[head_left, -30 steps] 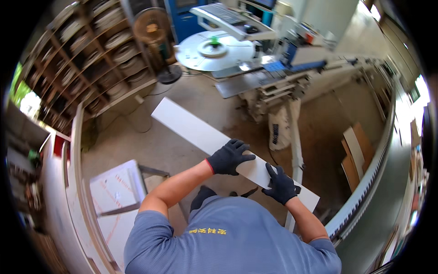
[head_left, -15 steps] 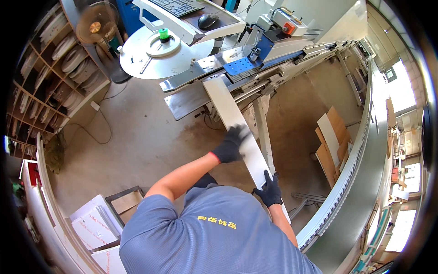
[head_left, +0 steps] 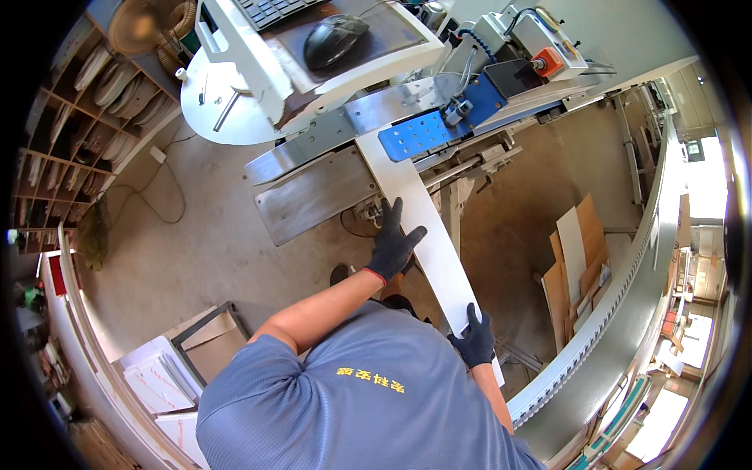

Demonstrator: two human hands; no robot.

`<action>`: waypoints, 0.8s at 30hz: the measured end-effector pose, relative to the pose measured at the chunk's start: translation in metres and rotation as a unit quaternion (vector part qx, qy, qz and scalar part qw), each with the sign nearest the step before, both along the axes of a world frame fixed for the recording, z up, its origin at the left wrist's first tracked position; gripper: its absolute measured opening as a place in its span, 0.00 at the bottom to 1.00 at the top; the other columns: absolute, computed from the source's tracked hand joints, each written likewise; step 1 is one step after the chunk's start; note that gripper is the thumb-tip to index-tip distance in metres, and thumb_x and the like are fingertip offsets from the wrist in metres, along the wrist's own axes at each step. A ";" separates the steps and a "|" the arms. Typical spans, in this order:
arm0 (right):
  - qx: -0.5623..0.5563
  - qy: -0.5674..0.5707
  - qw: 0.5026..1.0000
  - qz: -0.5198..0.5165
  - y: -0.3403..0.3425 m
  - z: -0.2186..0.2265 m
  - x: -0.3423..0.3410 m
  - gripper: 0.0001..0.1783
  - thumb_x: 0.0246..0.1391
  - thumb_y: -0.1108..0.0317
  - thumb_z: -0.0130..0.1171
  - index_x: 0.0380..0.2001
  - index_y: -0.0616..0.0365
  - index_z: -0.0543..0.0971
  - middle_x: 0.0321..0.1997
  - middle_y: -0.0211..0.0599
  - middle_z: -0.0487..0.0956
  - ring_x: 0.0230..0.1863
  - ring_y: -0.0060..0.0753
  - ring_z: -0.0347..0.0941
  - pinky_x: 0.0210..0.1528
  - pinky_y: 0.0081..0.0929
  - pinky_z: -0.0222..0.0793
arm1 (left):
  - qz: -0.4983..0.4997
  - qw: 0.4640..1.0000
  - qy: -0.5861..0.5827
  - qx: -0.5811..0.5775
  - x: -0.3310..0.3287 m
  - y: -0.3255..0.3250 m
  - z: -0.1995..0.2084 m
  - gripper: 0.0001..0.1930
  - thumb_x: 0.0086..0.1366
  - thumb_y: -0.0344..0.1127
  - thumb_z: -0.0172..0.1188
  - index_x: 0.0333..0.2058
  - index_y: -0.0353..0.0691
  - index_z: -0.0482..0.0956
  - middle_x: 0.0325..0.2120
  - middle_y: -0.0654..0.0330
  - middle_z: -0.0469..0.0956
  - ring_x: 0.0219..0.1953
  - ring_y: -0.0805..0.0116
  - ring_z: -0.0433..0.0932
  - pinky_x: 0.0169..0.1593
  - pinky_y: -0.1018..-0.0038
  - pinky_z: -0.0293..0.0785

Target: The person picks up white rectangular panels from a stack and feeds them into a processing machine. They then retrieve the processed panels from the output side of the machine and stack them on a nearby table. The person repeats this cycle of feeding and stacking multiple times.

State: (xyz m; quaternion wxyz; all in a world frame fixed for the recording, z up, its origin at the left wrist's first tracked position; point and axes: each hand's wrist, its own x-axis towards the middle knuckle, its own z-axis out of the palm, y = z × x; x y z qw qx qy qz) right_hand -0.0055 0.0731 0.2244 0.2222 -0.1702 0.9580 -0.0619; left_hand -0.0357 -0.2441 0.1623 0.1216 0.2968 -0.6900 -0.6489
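Note:
A long white board (head_left: 435, 243) stretches from the machine toward my body. Its far end lies on the machine's metal support, against a steel rail (head_left: 329, 137), and a blue perforated plate (head_left: 415, 135) overlaps its right edge there. My left hand (head_left: 394, 243), in a black glove with a red cuff, rests at the board's left edge with thumb and fingers spread. Nearer to me, my right hand (head_left: 475, 338), also black-gloved, grips the board's right edge close to its near end. Its thumb is on top; the other fingers are partly hidden.
A shelf on a machine bears a black mouse (head_left: 335, 41) and a keyboard (head_left: 274, 9). A flat metal plate (head_left: 313, 200) juts out left of the board. Brown and white panels (head_left: 576, 258) lean at the right, beside a curved-looking conveyor edge (head_left: 603, 321). White sheets (head_left: 160, 384) stand at lower left.
The view has shifted closer to the machine. The board's far end now sits beside the blue plate, partly under it. My left hand, blurred on the board before, is now at its left edge, fingers spread.

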 end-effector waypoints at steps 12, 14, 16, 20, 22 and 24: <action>0.004 -0.016 1.000 -0.024 0.051 -0.004 -0.112 0.50 0.34 0.50 0.73 0.64 0.42 0.66 0.55 0.51 0.64 0.46 0.47 0.74 0.48 0.40 0.72 | -0.037 0.997 -0.021 -0.062 -0.111 0.045 -0.003 0.42 0.53 0.51 0.67 0.64 0.41 0.63 0.68 0.31 0.35 0.70 0.42 0.45 0.68 0.63 0.53; -0.001 -0.013 1.000 -0.026 0.053 0.005 -0.127 0.50 0.34 0.51 0.73 0.64 0.42 0.66 0.55 0.51 0.64 0.47 0.48 0.74 0.48 0.40 0.72 | -0.041 0.997 -0.023 -0.057 -0.128 0.052 0.003 0.41 0.53 0.51 0.67 0.63 0.42 0.64 0.68 0.30 0.34 0.70 0.41 0.45 0.67 0.64 0.54; -0.007 -0.009 1.000 -0.025 0.058 0.007 -0.139 0.50 0.33 0.52 0.73 0.64 0.41 0.66 0.56 0.51 0.64 0.47 0.49 0.74 0.48 0.40 0.72 | -0.044 0.995 -0.025 -0.080 -0.144 0.058 0.003 0.40 0.53 0.51 0.68 0.63 0.42 0.66 0.67 0.31 0.37 0.69 0.42 0.50 0.66 0.65 0.56; 0.002 -0.030 1.000 -0.007 0.072 0.017 -0.168 0.52 0.33 0.53 0.73 0.66 0.37 0.63 0.57 0.54 0.64 0.49 0.54 0.73 0.49 0.41 0.73 | -0.097 0.994 -0.036 0.045 -0.177 0.069 0.022 0.39 0.56 0.48 0.67 0.63 0.37 0.65 0.61 0.38 0.63 0.64 0.54 0.63 0.63 0.71 0.61; 0.020 -0.002 1.000 -0.002 0.082 0.025 -0.186 0.52 0.34 0.53 0.72 0.67 0.35 0.61 0.57 0.55 0.65 0.49 0.55 0.73 0.49 0.42 0.73 | -0.077 0.994 0.042 0.067 -0.193 0.078 -0.004 0.36 0.57 0.41 0.66 0.63 0.35 0.64 0.55 0.48 0.71 0.55 0.64 0.69 0.59 0.71 0.66; 0.018 -0.017 0.999 0.023 0.096 0.031 -0.204 0.53 0.35 0.51 0.71 0.68 0.30 0.58 0.55 0.57 0.66 0.49 0.57 0.73 0.49 0.43 0.73 | -0.075 0.984 0.080 0.140 -0.207 0.086 0.005 0.34 0.57 0.31 0.65 0.61 0.29 0.64 0.58 0.51 0.68 0.56 0.64 0.68 0.59 0.72 0.66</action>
